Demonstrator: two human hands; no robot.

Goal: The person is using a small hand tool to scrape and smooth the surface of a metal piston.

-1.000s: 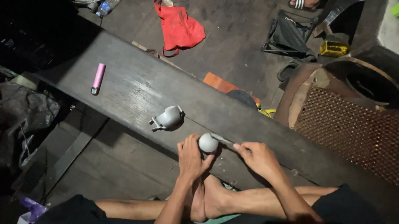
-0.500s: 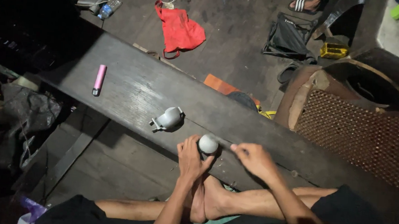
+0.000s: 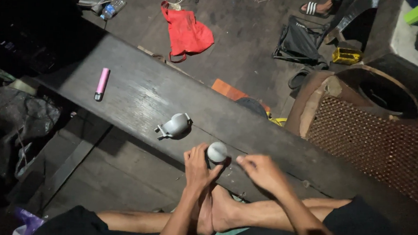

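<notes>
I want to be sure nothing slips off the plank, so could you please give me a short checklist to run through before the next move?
1. Left hand grips the white ball: ok, fingers wrap its lower left side.
2. Right hand is on the ball: not ok, its fingertips sit just beside it, apart.
3. Right hand holds a tool: cannot tell, fingers are pinched but nothing shows clearly.
4. Grey metal fitting lies steady on the dark wooden plank: ok, well in from the edges, left of the ball.
5. Pink cylinder is out of the way: ok, far left on the plank.
</notes>
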